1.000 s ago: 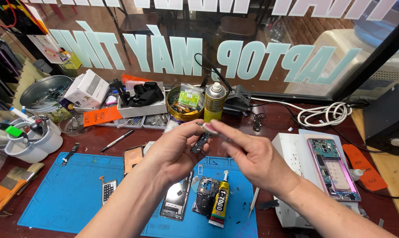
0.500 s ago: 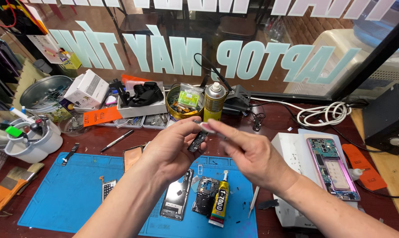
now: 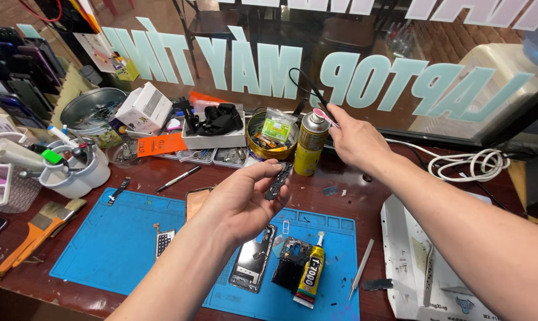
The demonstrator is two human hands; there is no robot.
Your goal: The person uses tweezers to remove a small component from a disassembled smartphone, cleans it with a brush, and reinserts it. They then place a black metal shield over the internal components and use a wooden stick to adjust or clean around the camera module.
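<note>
Wooden desk (image 3: 162, 178) runs under a glass window (image 3: 364, 53) with mirrored lettering. Blue work mat (image 3: 114, 244) lies on the desk, near edge. White box (image 3: 400, 255) sits right of the mat, white coiled cable (image 3: 471, 163) behind it.

Right hand (image 3: 355, 139) is raised over the back of the desk, just beside the yellow spray can (image 3: 310, 145), fingers pinched narrow on a small pink-tipped piece (image 3: 325, 116) at the can's top; what that piece is, cannot tell. Left hand (image 3: 245, 199) hangs over the mat's upper edge, thumb and fingers closed on a thin black phone part (image 3: 278, 181), held upright and tilted, off the mat, in the air between the two hands.

Behind: metal bowl (image 3: 93, 107), white carton (image 3: 144, 107), grey tray (image 3: 212, 137) with black bits, round gold tin (image 3: 269, 139) just left of the can. Left side: white cup (image 3: 78, 172) full of tools, paintbrush (image 3: 34, 229) with orange handle.

On the mat below the left hand: opened phone frame (image 3: 254, 258), dark circuit board (image 3: 291, 267) touching it, glue tube (image 3: 310, 273) just right of the board, small keypad piece (image 3: 163, 241) further left. Metal pry tool (image 3: 361, 267) lies at the mat's right edge. Black pen (image 3: 178, 178) on bare desk above the mat.
</note>
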